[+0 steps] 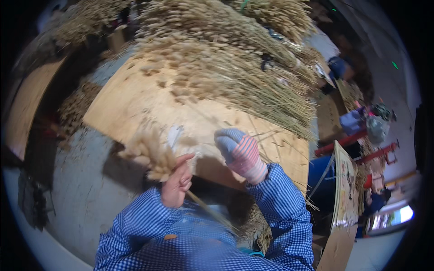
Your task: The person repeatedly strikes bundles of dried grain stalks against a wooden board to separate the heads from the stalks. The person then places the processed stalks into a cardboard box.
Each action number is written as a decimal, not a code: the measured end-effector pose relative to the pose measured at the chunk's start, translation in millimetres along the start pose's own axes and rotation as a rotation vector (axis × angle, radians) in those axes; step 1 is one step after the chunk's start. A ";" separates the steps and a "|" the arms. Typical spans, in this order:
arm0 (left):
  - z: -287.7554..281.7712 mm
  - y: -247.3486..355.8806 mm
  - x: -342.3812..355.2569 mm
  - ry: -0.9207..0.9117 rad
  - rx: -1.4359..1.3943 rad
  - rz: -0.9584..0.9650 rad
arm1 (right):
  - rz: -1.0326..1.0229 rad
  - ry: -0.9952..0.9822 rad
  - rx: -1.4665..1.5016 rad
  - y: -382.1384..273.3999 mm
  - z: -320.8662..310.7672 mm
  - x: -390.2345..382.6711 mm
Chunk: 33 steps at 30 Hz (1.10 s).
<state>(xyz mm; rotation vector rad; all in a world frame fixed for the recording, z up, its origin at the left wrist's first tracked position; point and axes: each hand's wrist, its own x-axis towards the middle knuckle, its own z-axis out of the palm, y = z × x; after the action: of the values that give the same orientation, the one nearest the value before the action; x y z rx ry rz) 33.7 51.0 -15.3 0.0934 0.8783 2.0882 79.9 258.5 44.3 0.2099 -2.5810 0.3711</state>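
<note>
My bare left hand point(177, 183) is closed round the stems of a small bunch of dried bunny tail grass point(156, 156), its index finger stretched out to the right. The fluffy heads point up and left, and the stems point(210, 211) run down toward my lap. To its right, my right hand point(242, 154), in a pink and blue-grey striped glove, is closed above the near part of the wooden board point(122, 101). Blur hides what its fingers hold. On the board's far side lies a broad heap of the same dried grass point(217, 67), heads left and stems right.
More dried grass point(280, 16) is piled at the back. Loose stalks lie across the board's right side. Another wooden board point(346, 189) stands at the right, near a red metal frame point(343, 141) and a purple container point(351, 121). Plant debris point(81, 106) litters the floor at left.
</note>
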 end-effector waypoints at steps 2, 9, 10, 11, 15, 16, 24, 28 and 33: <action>1.1 3.7 -2.4 -0.008 -0.085 -0.010 | -0.010 -0.193 0.037 -28.8 2.2 3.1; -6.0 10.8 -9.2 0.021 -0.047 0.080 | 0.014 -0.469 -0.018 -68.9 19.0 1.6; -7.2 10.1 -9.3 0.029 -0.035 0.088 | -0.005 -0.404 0.043 -71.8 19.8 -1.5; -8.6 9.6 -10.2 0.038 -0.091 0.080 | 0.005 -0.408 0.066 -74.4 20.4 -5.0; -15.6 13.2 -12.7 -0.011 -0.159 0.100 | 0.092 -0.434 0.092 -67.3 12.1 -22.5; -16.9 13.8 -15.0 0.006 -0.143 0.152 | 0.167 -0.391 0.130 -59.3 7.1 -27.7; -45.8 26.4 -40.1 0.177 -0.124 0.203 | 0.358 -0.109 -0.048 48.7 -36.0 -105.8; -66.0 41.0 -44.8 0.260 -0.119 0.264 | 0.611 -0.128 -0.273 106.8 -71.5 -162.9; -81.0 58.5 -45.4 0.314 -0.027 0.426 | 0.884 -0.242 -0.453 136.1 -104.5 -184.5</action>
<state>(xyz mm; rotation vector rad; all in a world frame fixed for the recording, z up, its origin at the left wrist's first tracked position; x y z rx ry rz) -6.2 -50.3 -29.3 -0.0713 1.0895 2.5586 257.0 433.5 5.5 -1.1276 -2.7701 0.0411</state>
